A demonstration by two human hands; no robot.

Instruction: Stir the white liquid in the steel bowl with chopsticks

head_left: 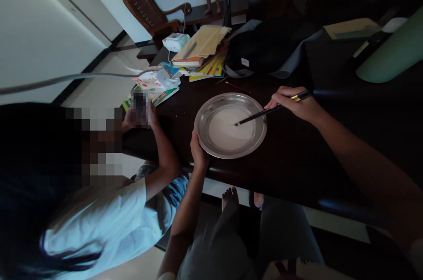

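Note:
A wide metal bowl (205,145) rests on the dark table, with a milky white liquid (228,134) in its bottom. My left hand (198,153) grips the bowl's near left edge, thumb along the outside and the other fingers hidden beneath. From the right, my right hand (294,102) is closed round black chopsticks (256,115) with gold bands near the top. They slant down over the rim, and their tips touch the liquid near the middle of the bowl.
Beyond the bowl lie stacked books and envelopes (201,48), a thin red pencil (238,87) and a black bag (267,48). A green cylinder (390,57) stands at the right. At the left sits another person (122,214), holding something blurred. A wooden chair (145,9) is farther back.

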